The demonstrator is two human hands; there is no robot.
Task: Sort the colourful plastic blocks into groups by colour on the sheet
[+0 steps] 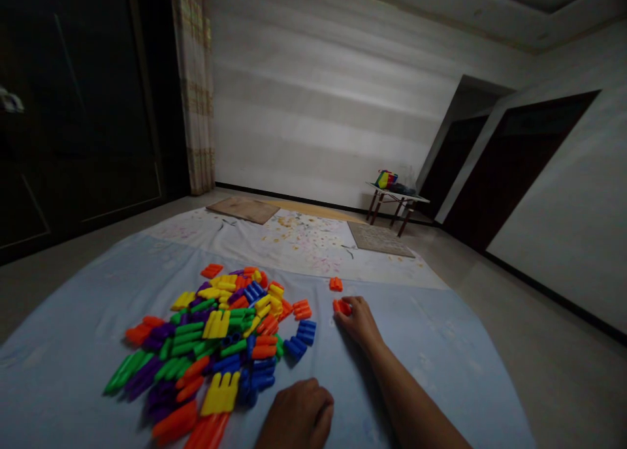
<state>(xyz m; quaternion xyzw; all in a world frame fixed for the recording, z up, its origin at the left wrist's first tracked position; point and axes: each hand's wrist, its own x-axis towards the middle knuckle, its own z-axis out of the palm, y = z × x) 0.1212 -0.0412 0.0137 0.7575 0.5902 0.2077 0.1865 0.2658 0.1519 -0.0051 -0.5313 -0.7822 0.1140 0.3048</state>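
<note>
My right hand (360,324) reaches out over the light blue cloth, its thumb and fingers closed on an orange plastic building block (342,307). Just beyond it lies another orange block (336,284), apart from the hand. My left hand (298,415) rests near the bottom edge with its fingers curled in, and nothing shows between them. To its left spreads a heap of ribbed plastic blocks (189,338) in green, yellow, purple, orange and blue. Two blue blocks (301,339) and an orange block (302,309) sit along the heap's right side.
A cloth (421,344) covers the low round surface under the blocks. Two flat boards lie at its far edge, one on the left (243,209) and one on the right (379,239). Farther back stands a small table (416,199) bearing a colourful item, near the wall.
</note>
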